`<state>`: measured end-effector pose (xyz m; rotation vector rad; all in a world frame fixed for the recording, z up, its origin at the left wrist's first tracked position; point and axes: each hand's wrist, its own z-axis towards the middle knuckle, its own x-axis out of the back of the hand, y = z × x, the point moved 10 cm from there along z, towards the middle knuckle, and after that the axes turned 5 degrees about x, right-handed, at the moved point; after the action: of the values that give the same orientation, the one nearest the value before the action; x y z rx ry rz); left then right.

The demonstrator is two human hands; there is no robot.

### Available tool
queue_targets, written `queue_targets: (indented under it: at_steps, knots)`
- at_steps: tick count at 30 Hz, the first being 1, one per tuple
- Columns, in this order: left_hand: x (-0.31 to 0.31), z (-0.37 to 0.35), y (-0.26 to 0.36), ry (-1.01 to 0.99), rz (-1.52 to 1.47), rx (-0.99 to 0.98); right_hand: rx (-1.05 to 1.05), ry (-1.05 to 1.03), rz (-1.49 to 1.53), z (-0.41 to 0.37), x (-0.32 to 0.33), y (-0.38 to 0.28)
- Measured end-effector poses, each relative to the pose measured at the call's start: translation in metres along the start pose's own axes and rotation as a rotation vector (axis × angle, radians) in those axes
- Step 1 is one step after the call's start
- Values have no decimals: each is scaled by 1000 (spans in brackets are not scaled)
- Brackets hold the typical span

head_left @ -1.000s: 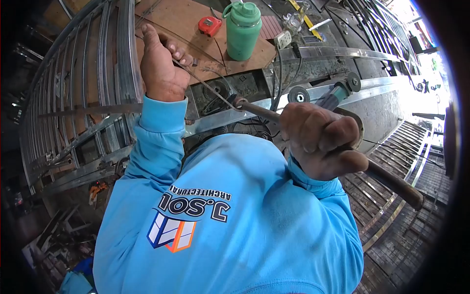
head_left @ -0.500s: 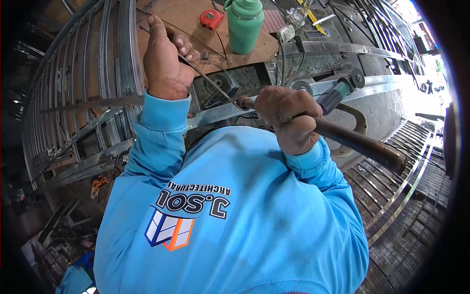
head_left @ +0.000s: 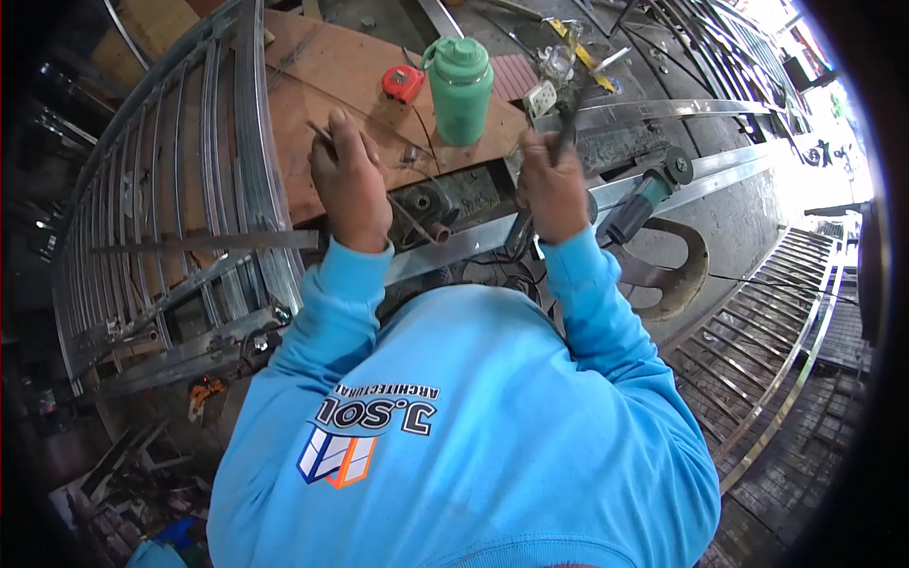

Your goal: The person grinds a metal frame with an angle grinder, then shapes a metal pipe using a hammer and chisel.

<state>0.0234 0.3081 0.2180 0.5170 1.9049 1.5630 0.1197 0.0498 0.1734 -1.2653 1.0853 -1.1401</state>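
Note:
My left hand (head_left: 350,185) is closed around a thin metal rod (head_left: 407,221), which sticks out past the thumb and slants down to the right. A short brown cylindrical piece (head_left: 440,233) sits at the rod's lower end. My right hand (head_left: 555,194) is closed on a dark pipe (head_left: 572,118) that points up and away, blurred by motion. The two hands are apart, over the edge of the work surface. Just right of my right hand, an angle grinder (head_left: 644,204) with a green body lies on the metal bars.
A green bottle (head_left: 462,95) and a red tape measure (head_left: 403,84) stand on the brown board (head_left: 303,80). A white socket outlet (head_left: 541,97) lies beyond. Metal grilles (head_left: 213,170) lean at the left; another grille (head_left: 757,341) lies at the right. A curved metal piece (head_left: 696,260) is below the grinder.
The pipe swung from pointing down-right to pointing up and away, and its end left the rod. My left hand moved right and down with the rod.

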Motion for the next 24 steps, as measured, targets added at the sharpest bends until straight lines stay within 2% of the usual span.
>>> queue_targets:
  at_steps: [2, 3, 5, 8, 9, 10, 11, 12, 14, 15, 16, 17, 19, 20, 22, 24]
  knots:
    - [-13, -17, 9, -169, 131, -59, 157, 66, -431, 33, 4, 60]
    - [-20, -26, 13, -254, 196, -91, 118, 32, -522, 48, 2, 98]
    - [-38, -44, 27, -409, 413, -428, -18, -73, -668, 72, -6, 165]
    - [-56, -78, 44, -520, 840, -851, -13, 12, -750, 81, -20, 183]
    - [-57, -82, 40, -553, 949, -836, -34, 49, -808, 80, -17, 190]
    - [-59, -87, 36, -590, 1058, -824, -120, -46, -840, 83, -20, 199]
    - [-56, -86, 30, -633, 1127, -673, -211, -143, -866, 83, -23, 203]
    - [-52, -84, 20, -674, 1196, -522, -204, -152, -889, 77, -23, 190]
    - [-43, -80, -2, -782, 985, -122, -105, -217, -933, 74, -21, 168]
    - [-36, -79, -15, -813, 879, 80, -57, -99, -866, 71, 0, 152]
    - [-32, -82, -21, -845, 796, 161, -6, 12, -798, 61, 24, 123]
    - [-39, -89, -20, -936, 715, 123, 48, 115, -730, 52, 51, 100]
    - [-49, -107, -15, -1084, 541, 52, 15, 357, -774, 34, 135, 82]
    - [-59, -119, -8, -1171, 494, -66, 73, 567, -920, 23, 190, 89]
    - [-74, -136, -23, -1293, 357, -10, -360, 765, -1107, 3, 261, 106]
    - [-89, -146, -57, -1298, 424, 190, -405, 626, -719, 14, 297, 184]
